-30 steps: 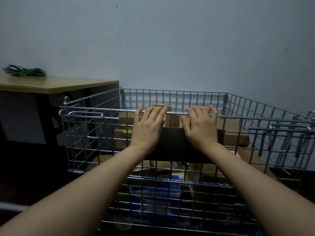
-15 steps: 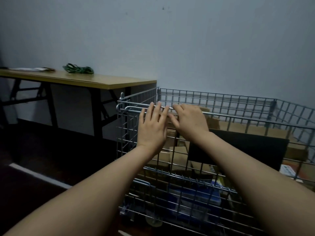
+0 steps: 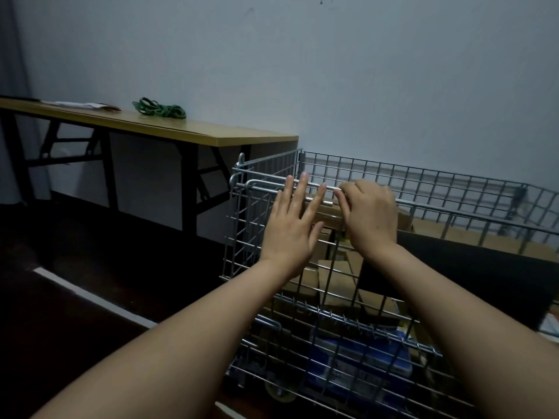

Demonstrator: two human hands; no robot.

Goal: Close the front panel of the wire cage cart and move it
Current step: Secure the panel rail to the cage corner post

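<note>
A silver wire cage cart [image 3: 378,173] stands right of centre, loaded with cardboard boxes [image 3: 329,279] and a blue item low down. Its front panel [image 3: 242,237] stands upright in front of me. My left hand [image 3: 292,228] is flat with fingers spread, fingertips resting on the panel's top rail near the left corner latch [image 3: 257,186]. Just to its right, my right hand [image 3: 370,217] curls its fingers over the same top rail. A black board [image 3: 472,276] leans inside the cart behind the panel.
A wooden folding table [image 3: 211,134] with black legs stands against the wall left of the cart, nearly touching its corner, with a green cord bundle [image 3: 158,107] and papers [image 3: 78,104] on top. The dark floor [image 3: 75,313] carries a white line. A grey wall runs behind.
Both hands slid left along the top rail from its middle to the left corner. My left hand lifted its grip and spread flat. My view turned left, showing more of the table.
</note>
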